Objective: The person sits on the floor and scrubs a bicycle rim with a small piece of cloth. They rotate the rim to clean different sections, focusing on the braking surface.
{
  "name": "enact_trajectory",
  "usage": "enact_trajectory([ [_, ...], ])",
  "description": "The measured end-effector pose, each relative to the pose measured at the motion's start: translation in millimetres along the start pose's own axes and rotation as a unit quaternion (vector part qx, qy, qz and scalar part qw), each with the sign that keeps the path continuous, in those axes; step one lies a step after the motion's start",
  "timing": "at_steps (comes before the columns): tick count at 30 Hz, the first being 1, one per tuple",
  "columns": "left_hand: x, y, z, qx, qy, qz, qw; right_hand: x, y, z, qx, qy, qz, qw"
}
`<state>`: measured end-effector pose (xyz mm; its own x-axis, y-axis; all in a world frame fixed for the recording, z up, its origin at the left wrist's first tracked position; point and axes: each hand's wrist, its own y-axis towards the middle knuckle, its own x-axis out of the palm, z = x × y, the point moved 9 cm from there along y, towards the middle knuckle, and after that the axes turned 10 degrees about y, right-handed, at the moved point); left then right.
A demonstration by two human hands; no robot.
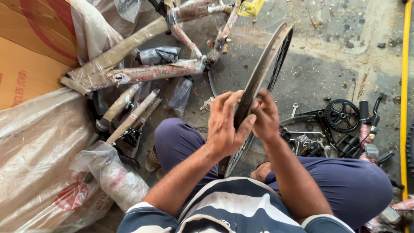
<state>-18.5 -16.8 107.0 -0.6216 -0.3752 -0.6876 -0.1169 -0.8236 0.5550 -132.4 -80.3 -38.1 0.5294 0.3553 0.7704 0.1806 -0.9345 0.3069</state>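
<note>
A bicycle wheel rim (268, 60) with spokes stands on edge between my knees and leans away from me. My left hand (224, 125) grips the rim from the left, thumb across its inner face. My right hand (265, 118) pinches the same stretch of rim from the right with its fingertips. Both hands meet at about the rim's middle. The lower part of the wheel is hidden behind my hands and legs.
A paper-wrapped bicycle frame (133, 73) lies on the concrete floor at upper left, beside plastic sheeting (39, 146) and a cardboard box (26, 51). At right lie a black chainring with crank (341, 115), pedals and small parts (353, 144). A yellow line (404, 86) runs along the right edge.
</note>
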Motion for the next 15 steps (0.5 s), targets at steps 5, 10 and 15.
enact_trajectory([
  [5,-8,8,18,0.051,-0.025,0.005,0.998,-9,-3,-5,-0.015,0.040,-0.021,0.999],
  [10,-19,32,19,0.105,0.060,-0.072,0.990,21,-8,-15,-0.003,-0.017,-0.042,0.999],
  [15,-14,44,32,0.200,0.136,-0.166,0.956,48,-1,-18,-0.002,0.052,-0.098,0.994],
])
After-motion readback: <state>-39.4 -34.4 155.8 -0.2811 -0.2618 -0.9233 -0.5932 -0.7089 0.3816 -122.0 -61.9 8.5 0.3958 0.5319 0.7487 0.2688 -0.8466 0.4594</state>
